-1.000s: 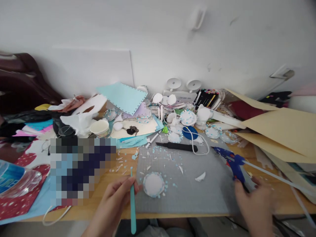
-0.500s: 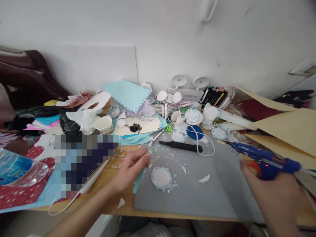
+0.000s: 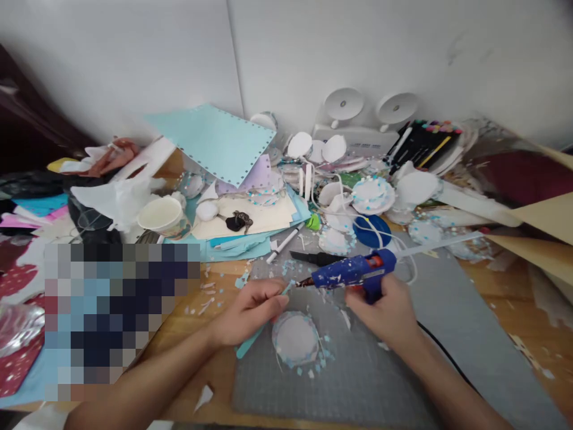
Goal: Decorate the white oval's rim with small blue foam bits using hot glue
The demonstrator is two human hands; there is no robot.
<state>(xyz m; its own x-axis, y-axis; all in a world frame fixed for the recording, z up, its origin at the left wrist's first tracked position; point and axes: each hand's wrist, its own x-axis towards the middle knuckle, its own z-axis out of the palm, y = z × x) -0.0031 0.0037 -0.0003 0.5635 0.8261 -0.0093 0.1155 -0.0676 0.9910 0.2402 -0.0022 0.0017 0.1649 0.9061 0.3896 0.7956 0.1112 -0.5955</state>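
A cluttered wooden desk against a white wall fills our view, and a grey mat lies along its near edge. Over the mat's left edge, the person's left hand pinches a thin teal strip between thumb and fingertips, its upper tip poking toward the mat's middle. The right hand, over the mat's middle, is wrapped around the handle of a blue glue gun. Its nozzle points left and nearly meets the strip's tip (we cannot tell whether they touch).

Just below both hands, flat on the mat, lies a white round disc edged with pale blue bits. A black knife lies at the mat's far edge. Beyond the mat to the far left stands a paper cup, and beyond it to the far right a set of markers.

We judge the gun rigid and fairly light, best held by its handle, clear of the likely hot nozzle. The strip looks featherlight and bendy, so a pinch near its tip steadies it. The disc looks flimsy.
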